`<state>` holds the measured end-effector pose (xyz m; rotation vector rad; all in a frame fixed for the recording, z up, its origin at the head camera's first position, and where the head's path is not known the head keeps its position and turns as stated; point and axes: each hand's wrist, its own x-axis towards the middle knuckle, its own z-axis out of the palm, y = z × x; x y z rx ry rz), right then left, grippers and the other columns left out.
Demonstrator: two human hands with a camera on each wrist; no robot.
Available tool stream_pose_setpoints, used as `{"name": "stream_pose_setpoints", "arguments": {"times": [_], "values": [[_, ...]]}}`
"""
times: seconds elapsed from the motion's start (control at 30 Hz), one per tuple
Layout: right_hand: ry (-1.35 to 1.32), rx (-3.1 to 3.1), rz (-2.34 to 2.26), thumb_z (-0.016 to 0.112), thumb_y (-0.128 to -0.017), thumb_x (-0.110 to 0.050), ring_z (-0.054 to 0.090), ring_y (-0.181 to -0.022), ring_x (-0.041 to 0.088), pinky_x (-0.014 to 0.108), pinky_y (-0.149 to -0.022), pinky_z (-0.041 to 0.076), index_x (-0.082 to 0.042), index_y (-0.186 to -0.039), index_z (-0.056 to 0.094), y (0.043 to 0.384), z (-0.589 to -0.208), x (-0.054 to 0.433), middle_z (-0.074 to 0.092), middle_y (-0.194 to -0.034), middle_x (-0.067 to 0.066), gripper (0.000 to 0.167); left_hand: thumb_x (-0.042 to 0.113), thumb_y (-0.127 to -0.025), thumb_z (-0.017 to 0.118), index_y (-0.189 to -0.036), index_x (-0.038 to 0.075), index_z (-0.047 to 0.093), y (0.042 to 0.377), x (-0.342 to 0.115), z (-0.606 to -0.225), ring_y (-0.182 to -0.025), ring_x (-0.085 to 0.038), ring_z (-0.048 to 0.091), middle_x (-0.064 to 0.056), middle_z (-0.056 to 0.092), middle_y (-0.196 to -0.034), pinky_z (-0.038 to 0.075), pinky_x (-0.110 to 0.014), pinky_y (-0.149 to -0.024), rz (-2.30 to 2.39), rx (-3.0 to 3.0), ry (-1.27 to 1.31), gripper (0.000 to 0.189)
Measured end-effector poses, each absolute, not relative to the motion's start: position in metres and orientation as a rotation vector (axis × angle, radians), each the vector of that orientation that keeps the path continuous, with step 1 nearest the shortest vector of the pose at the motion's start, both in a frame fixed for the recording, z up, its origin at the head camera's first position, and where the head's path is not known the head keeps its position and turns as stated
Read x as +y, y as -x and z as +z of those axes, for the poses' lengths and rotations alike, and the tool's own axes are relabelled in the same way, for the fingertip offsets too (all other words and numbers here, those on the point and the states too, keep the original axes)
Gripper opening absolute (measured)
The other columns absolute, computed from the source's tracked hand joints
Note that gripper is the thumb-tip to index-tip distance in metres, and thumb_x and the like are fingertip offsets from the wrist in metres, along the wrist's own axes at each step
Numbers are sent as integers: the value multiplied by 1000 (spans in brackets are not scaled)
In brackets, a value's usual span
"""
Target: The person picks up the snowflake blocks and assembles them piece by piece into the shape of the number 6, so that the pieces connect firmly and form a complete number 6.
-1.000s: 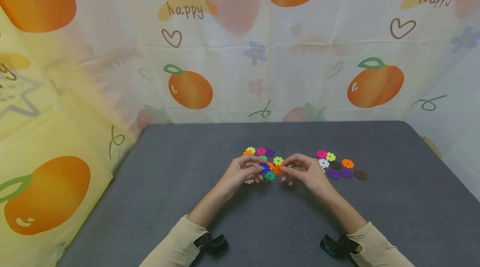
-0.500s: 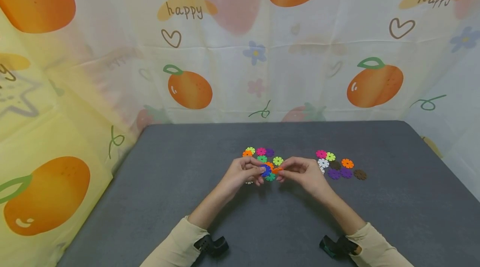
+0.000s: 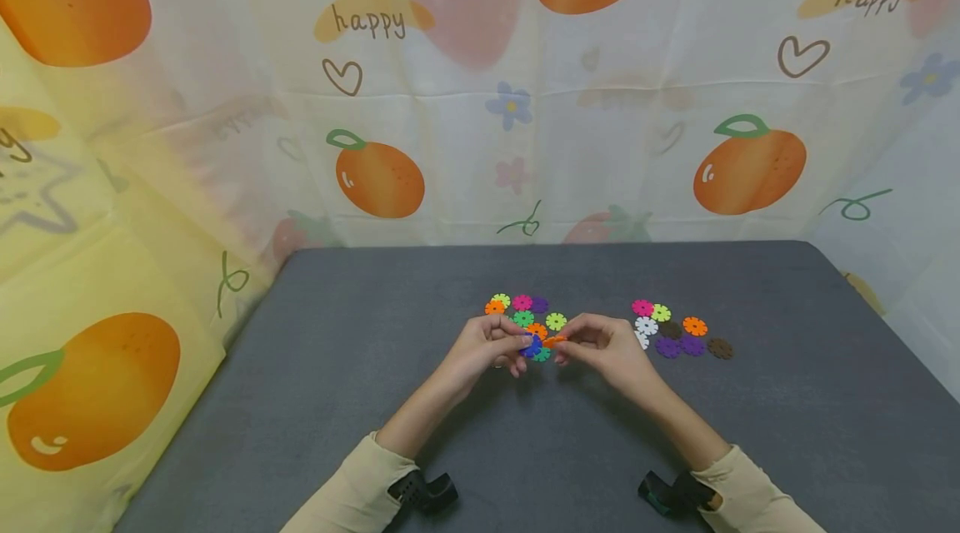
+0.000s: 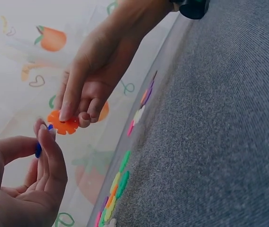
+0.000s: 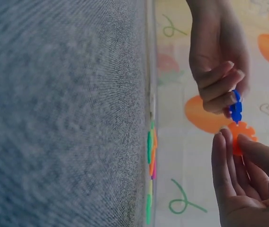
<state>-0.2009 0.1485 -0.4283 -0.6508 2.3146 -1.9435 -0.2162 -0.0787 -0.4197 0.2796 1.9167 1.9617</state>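
My left hand (image 3: 489, 343) pinches a blue notched plastic disc (image 3: 532, 345) between thumb and fingers. Thumb and forefinger of my right hand (image 3: 604, 341) pinch an orange notched disc (image 4: 63, 124). Both discs are held up above the table, and their edges meet with the orange one turned crosswise to the blue one, as the right wrist view shows with the blue disc (image 5: 236, 108) edge-on over the orange disc (image 5: 241, 135). My fingers cover part of each disc.
Behind the hands lies a loose cluster of discs, among them a yellow-green disc (image 3: 556, 321) and a pink disc (image 3: 522, 302). A second group, with a purple disc (image 3: 693, 345) and a brown disc (image 3: 721, 348), lies to the right. A printed curtain (image 3: 465, 117) hangs behind the grey table (image 3: 360, 400).
My right hand has moved slightly left, bringing the orange disc against the blue one. The orange disc has turned from face-on to nearly edge-on in the head view.
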Motion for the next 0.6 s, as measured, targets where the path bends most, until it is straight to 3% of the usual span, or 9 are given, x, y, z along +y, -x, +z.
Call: {"name": "stream_pose_setpoints", "arguments": {"times": [0.23, 0.33, 0.6], "values": [[660, 2301, -1970, 68, -91, -11, 71, -73, 20, 43, -71, 61, 0, -99, 67, 201, -429, 148, 66, -94, 34, 13, 14, -93, 65, -106, -6, 63, 217, -80, -420, -57, -11, 61, -6, 70, -77, 57, -26, -58, 1967, 1889, -301, 24], [675, 2319, -1960, 68, -91, -11, 71, -73, 20, 43, -72, 61, -2, -99, 68, 201, -429, 147, 67, -94, 29, 12, 14, -93, 65, -107, -7, 63, 218, -81, -420, -57, -11, 60, -5, 70, -77, 57, -25, -59, 1960, 1892, -307, 26], [698, 2367, -1918, 70, -89, -11, 69, -72, 18, 30, -71, 62, -4, -101, 71, 200, -428, 147, 68, -96, 17, 14, 14, -93, 66, -107, -8, 65, 217, -81, -421, -56, -11, 61, -7, 71, -78, 57, -26, -58, 1942, 1933, -328, 26]]}}
